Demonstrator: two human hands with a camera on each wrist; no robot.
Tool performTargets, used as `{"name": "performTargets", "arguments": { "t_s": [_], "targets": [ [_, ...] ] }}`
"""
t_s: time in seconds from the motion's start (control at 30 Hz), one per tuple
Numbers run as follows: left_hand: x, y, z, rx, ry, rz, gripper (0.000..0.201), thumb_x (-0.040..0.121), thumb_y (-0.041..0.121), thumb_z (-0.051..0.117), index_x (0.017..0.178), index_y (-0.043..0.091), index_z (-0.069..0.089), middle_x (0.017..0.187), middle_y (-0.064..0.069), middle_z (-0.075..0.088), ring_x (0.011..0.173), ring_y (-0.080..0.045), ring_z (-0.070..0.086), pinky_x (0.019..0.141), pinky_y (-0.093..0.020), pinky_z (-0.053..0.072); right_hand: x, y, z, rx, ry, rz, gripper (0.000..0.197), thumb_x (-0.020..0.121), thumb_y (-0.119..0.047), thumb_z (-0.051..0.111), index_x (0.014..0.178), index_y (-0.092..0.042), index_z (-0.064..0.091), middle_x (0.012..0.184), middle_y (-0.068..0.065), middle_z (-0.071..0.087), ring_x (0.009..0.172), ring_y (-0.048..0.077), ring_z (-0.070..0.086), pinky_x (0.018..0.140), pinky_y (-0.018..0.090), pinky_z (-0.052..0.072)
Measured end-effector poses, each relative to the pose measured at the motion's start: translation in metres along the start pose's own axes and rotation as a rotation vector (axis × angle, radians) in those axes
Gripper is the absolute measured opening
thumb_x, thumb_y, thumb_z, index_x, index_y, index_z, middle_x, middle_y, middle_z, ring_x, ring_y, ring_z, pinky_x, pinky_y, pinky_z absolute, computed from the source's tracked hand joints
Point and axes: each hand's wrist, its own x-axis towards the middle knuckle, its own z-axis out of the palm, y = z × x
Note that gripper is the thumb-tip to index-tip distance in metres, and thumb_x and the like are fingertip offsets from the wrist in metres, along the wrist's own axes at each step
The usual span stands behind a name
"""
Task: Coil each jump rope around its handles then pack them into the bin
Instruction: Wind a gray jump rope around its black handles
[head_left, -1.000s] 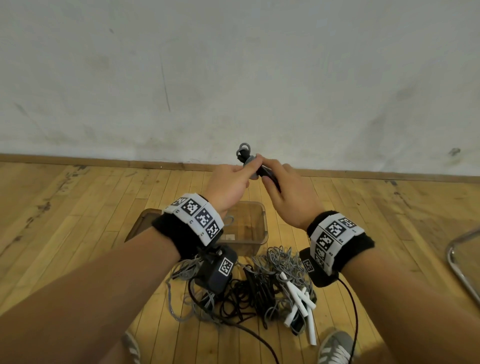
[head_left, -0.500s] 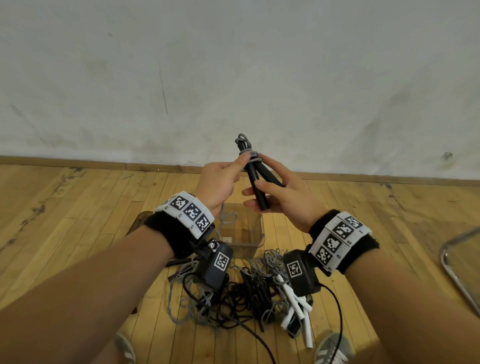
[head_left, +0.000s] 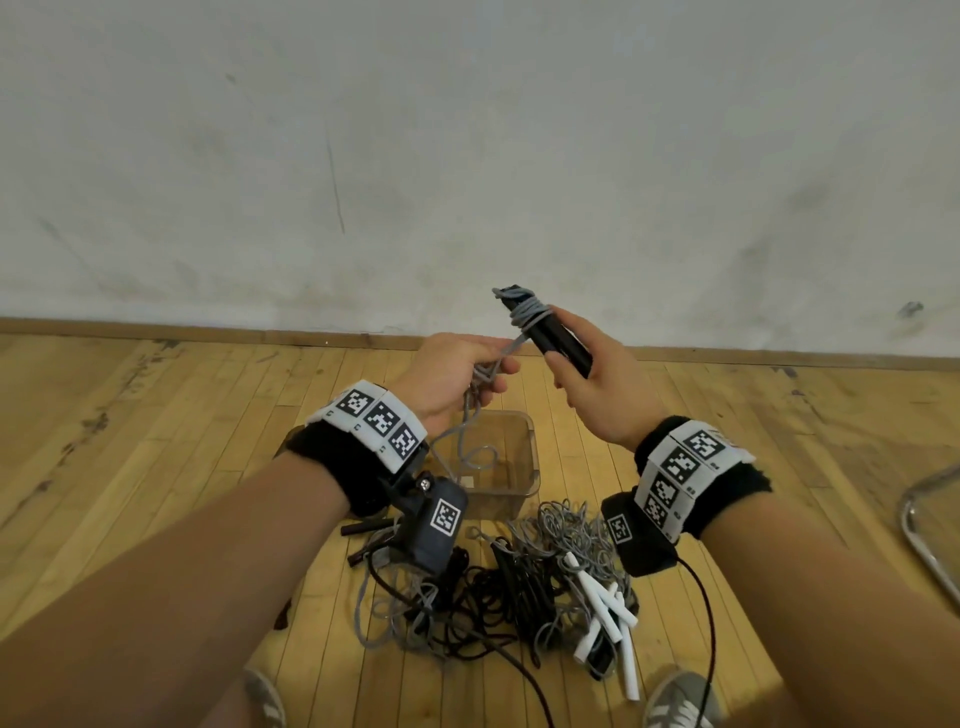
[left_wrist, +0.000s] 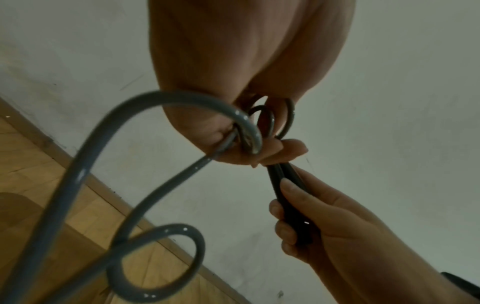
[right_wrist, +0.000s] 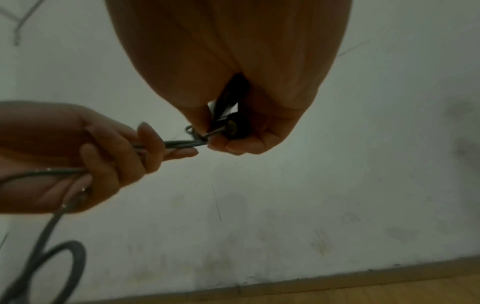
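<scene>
Left of centre in the head view, my left hand (head_left: 457, 379) grasps the grey rope (head_left: 470, 410), whose slack trails down toward the clear bin (head_left: 524, 462). To its right, my right hand (head_left: 597, 384) clenches the black handles (head_left: 558, 340), with a few turns wound near their top. I'd keep the rope taut and lay each wrap snug beside the last.

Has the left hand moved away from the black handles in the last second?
Yes. The left hand has dropped below the baseboard, left of the handles, pulling grey rope.
</scene>
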Motion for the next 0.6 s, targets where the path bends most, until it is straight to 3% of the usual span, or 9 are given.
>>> {"name": "performTargets", "arguments": {
  "t_s": [0.13, 0.23, 0.4, 0.5, 0.6],
  "targets": [
    [0.000, -0.002, -0.003, 0.130, -0.060, 0.034, 0.026, 0.104, 0.019, 0.055, 0.113, 0.004, 0.075, 0.060, 0.007, 0.054, 0.047, -0.007, 0.035, 0.045, -0.019, 0.029, 0.002, 0.007, -0.007, -0.138, 0.054, 0.037, 0.053, 0.104, -0.025, 0.052, 0.154, -0.030, 0.037, 0.093, -0.011, 0.061, 0.069, 0.005, 0.057, 0.063, 0.027, 0.044],
    [0.000, -0.003, 0.000, 0.157, -0.048, 0.070, 0.029, 0.105, 0.026, 0.055, 0.114, 0.005, 0.074, 0.057, 0.010, 0.051, 0.049, -0.006, 0.030, 0.048, -0.019, 0.024, 0.000, 0.003, -0.006, -0.238, 0.034, 0.051, 0.053, 0.104, -0.023, 0.051, 0.153, -0.032, 0.034, 0.083, -0.012, 0.058, 0.065, 0.008, 0.058, 0.054, 0.026, 0.042],
    [-0.004, -0.002, 0.010, 0.092, -0.043, 0.076, 0.032, 0.102, 0.032, 0.060, 0.116, 0.005, 0.072, 0.058, 0.011, 0.047, 0.047, -0.004, 0.030, 0.047, -0.017, 0.025, 0.001, 0.003, 0.004, -0.264, 0.024, 0.064, 0.054, 0.104, -0.019, 0.047, 0.154, -0.032, 0.029, 0.076, -0.005, 0.059, 0.059, 0.015, 0.056, 0.051, 0.030, 0.037],
    [-0.005, 0.002, 0.013, 0.039, -0.037, 0.069, 0.030, 0.100, 0.028, 0.064, 0.117, 0.006, 0.073, 0.055, 0.012, 0.038, 0.050, -0.006, 0.030, 0.050, -0.019, 0.028, 0.000, 0.004, 0.010, -0.220, 0.024, 0.050, 0.045, 0.108, -0.031, 0.033, 0.152, -0.035, 0.027, 0.073, -0.008, 0.054, 0.060, 0.014, 0.054, 0.053, 0.031, 0.033],
    [-0.007, 0.002, 0.014, 0.050, -0.014, 0.062, 0.026, 0.102, 0.025, 0.060, 0.117, 0.008, 0.073, 0.059, 0.009, 0.047, 0.055, -0.006, 0.037, 0.055, -0.019, 0.034, 0.001, 0.008, 0.012, -0.195, 0.010, 0.030, 0.043, 0.109, -0.034, 0.025, 0.152, -0.041, 0.024, 0.074, -0.004, 0.050, 0.060, 0.015, 0.050, 0.055, 0.031, 0.031]
  ]
}}
